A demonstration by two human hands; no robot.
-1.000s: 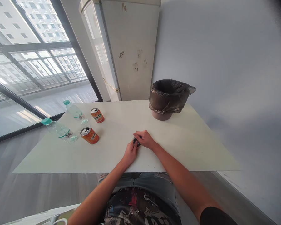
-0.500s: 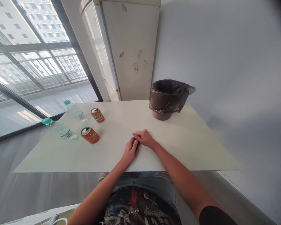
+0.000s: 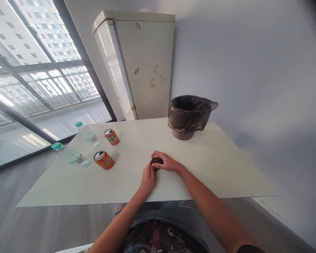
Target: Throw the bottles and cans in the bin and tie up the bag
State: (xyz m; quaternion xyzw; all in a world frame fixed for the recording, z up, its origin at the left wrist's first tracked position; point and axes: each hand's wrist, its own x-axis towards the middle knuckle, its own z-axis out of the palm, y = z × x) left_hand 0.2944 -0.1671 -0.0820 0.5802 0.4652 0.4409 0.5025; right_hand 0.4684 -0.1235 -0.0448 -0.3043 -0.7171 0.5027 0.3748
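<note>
The black bundle (image 3: 157,161) is on the near side of the bin (image 3: 183,135), slightly left of it. The right hand (image 3: 168,162) has its fingers curled around it; the left hand's (image 3: 148,177) fingers are clamped on its near side, partly hidden. Well left of the bin on the table (image 3: 208,175) are two upright cans (image 3: 103,160) and, further left, two bottles (image 3: 70,155).

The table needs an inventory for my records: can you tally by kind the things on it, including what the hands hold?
Bottles: 2
Cans: 2
Lined bin: 1
Black bundle, held between left hand and right hand: 1
Total: 6
</note>
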